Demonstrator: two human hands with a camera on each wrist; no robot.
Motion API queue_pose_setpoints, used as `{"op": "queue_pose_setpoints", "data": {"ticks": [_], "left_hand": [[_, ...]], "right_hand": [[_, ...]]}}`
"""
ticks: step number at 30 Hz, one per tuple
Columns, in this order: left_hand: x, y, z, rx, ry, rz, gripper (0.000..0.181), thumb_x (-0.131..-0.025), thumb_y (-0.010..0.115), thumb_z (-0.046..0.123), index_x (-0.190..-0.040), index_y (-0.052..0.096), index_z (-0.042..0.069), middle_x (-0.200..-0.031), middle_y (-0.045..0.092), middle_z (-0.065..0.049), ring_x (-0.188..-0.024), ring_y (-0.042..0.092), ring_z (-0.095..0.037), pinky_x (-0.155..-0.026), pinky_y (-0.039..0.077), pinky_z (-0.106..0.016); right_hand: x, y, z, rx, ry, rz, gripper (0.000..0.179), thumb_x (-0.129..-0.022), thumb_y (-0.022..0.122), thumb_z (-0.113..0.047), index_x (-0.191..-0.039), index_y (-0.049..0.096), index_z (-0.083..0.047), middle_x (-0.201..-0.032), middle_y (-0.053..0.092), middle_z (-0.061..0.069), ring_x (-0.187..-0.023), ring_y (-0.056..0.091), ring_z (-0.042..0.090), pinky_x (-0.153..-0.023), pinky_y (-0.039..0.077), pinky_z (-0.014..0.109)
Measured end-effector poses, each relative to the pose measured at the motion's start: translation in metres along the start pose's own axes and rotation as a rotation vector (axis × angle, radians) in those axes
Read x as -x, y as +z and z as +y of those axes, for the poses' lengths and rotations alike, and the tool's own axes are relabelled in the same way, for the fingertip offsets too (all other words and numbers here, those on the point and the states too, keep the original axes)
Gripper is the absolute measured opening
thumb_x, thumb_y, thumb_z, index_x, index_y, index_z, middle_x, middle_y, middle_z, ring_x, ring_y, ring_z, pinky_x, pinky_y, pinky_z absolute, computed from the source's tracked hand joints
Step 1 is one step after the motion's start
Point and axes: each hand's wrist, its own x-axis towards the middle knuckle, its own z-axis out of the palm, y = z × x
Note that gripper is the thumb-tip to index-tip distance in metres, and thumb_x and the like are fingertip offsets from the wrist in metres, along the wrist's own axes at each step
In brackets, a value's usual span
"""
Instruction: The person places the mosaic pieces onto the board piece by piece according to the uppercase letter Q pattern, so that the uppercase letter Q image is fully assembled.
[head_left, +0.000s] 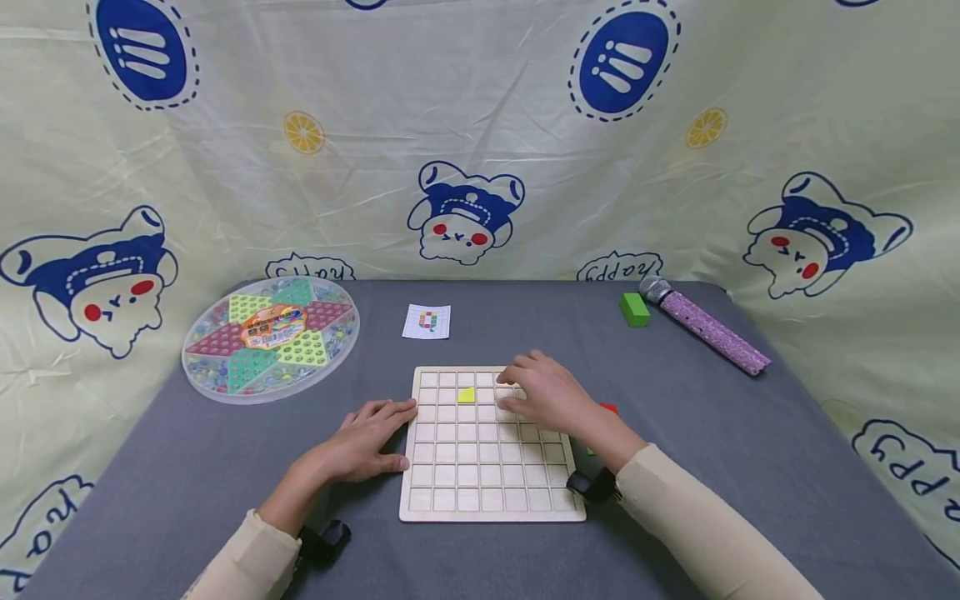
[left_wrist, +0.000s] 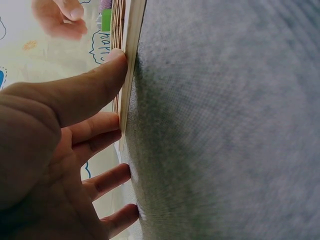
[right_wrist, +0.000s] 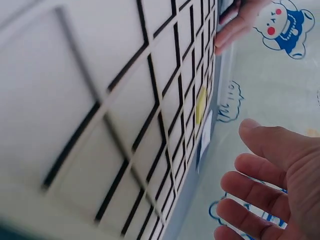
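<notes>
On the tabletop [head_left: 367, 554], the gridded wooden board [head_left: 446, 475] lies nearest, the left hand [head_left: 363, 444] resting its thumb and fingertips at the left edge, its grip spread and relaxed. Farther up, the right hand [head_left: 551, 393] hovers over the board's far right squares, grip apart, thumb away from fingers, with a yellow piece [head_left: 467, 397] in the second row from the far edge. Beyond lie a printed card [head_left: 415, 332], a green block [head_left: 635, 311] and a glittery microphone [head_left: 708, 332].
</notes>
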Motion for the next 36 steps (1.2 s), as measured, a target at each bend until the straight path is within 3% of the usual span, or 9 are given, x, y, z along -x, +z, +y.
{"op": "queue_pose_setpoints", "data": {"ticks": [16, 31, 36], "left_hand": [[-0.001, 0.000, 0.002, 0.002, -0.013, -0.005, 0.074, -0.085, 0.067, 0.037, -0.147, 0.035, 0.012, -0.153, 0.033, -0.004, -0.136, 0.029, -0.033, -0.102, 0.025, -0.057], [-0.001, 0.001, 0.002, -0.008, -0.017, -0.004, 0.074, -0.085, 0.068, 0.035, -0.147, 0.035, 0.013, -0.153, 0.033, -0.003, -0.136, 0.029, -0.032, -0.101, 0.026, -0.055], [-0.001, 0.001, 0.003, -0.004, -0.020, -0.008, 0.073, -0.086, 0.068, 0.033, -0.147, 0.034, 0.013, -0.153, 0.033, -0.003, -0.137, 0.028, -0.032, -0.101, 0.026, -0.055]], "right_hand": [[0.063, -0.020, 0.046, 0.016, 0.079, 0.062, 0.029, -0.079, 0.076, -0.029, -0.102, 0.071, -0.011, -0.096, 0.066, 0.001, -0.085, 0.050, 0.016, -0.071, 0.044, 0.034], [0.122, -0.027, 0.067, 0.038, 0.186, -0.020, 0.027, -0.076, 0.077, -0.031, -0.097, 0.072, -0.014, -0.092, 0.064, -0.001, -0.081, 0.046, 0.013, -0.067, 0.040, 0.030], [0.134, -0.026, 0.068, 0.049, 0.228, -0.065, 0.031, -0.073, 0.079, -0.033, -0.098, 0.072, -0.015, -0.096, 0.065, 0.001, -0.086, 0.049, 0.017, -0.071, 0.044, 0.035]]}}
